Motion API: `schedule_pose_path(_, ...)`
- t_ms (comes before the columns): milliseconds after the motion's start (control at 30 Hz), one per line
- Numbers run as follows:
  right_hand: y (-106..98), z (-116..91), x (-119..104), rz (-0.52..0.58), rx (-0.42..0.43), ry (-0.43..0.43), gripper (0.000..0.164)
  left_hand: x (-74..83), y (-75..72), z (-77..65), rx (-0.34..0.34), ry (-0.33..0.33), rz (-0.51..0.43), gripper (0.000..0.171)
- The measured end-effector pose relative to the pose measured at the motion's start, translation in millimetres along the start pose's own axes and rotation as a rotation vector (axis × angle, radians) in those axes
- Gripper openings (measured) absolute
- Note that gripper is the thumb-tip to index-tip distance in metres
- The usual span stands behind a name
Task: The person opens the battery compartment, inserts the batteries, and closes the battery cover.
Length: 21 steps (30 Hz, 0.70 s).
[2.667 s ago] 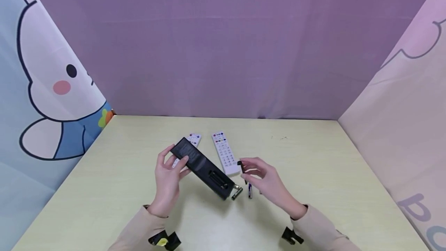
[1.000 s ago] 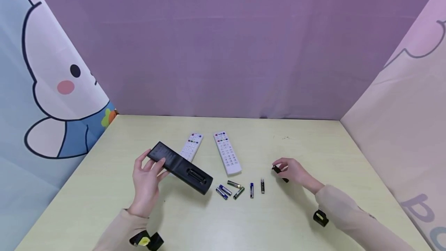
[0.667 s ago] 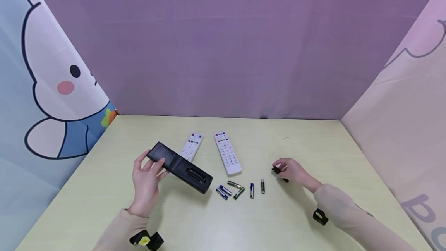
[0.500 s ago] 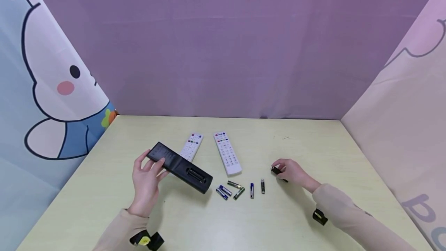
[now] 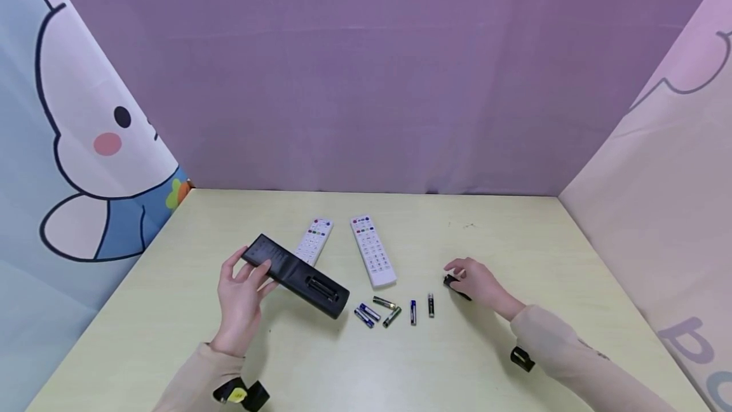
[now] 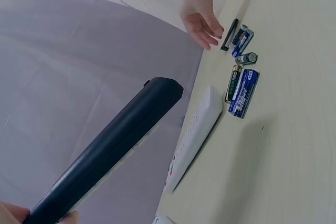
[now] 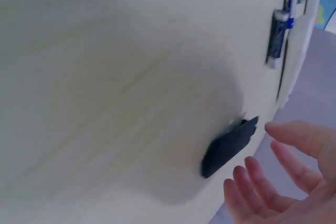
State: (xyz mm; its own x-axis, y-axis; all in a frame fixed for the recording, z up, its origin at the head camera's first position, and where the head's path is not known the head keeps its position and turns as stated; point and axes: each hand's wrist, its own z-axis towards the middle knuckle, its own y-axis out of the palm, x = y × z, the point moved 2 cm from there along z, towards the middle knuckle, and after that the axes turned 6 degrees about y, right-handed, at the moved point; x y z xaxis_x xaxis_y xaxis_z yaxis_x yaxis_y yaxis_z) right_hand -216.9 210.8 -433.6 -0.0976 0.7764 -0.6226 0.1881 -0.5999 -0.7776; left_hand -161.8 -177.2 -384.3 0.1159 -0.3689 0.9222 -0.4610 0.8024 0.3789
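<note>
My left hand point(image 5: 243, 304) grips a black remote control point(image 5: 286, 272) by one end, tilted above the table, its back facing up. The battery compartment point(image 5: 323, 287) in that back is uncovered; its inside is too dark to read. At the right, a small black battery cover point(image 5: 457, 287) lies on the table. My right hand point(image 5: 480, 283) is just over the cover; in the right wrist view its fingers point(image 7: 294, 135) are spread and apart from the cover. Several batteries point(image 5: 392, 317) lie loose between the hands, some blue and some dark green and gold.
Two white remote controls lie farther back, one upright in view point(image 5: 373, 253) and one point(image 5: 314, 240) partly hidden behind the black remote. A purple curtain point(image 5: 366, 81) hangs at the table's rear edge, with printed cloths at both sides.
Earlier my right hand carried the battery cover rightward from beside the black remote to the table; now its fingers have let go. The left hand moved left with the remote, then stayed still.
</note>
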Motion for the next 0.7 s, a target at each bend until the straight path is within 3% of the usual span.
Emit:
schedule_pose_path(200,3.8,-5.6,-14.0,0.029,0.037,-0.02,0.024,-0.6,-0.5,0.4,-0.006,-0.01,-0.003,0.05)
schedule_pose_path(700,19.7,-14.8,-24.9,0.124,-0.067,0.005,0.02,-2.2,-0.9,0.1,-0.009,-0.026,0.004,0.052)
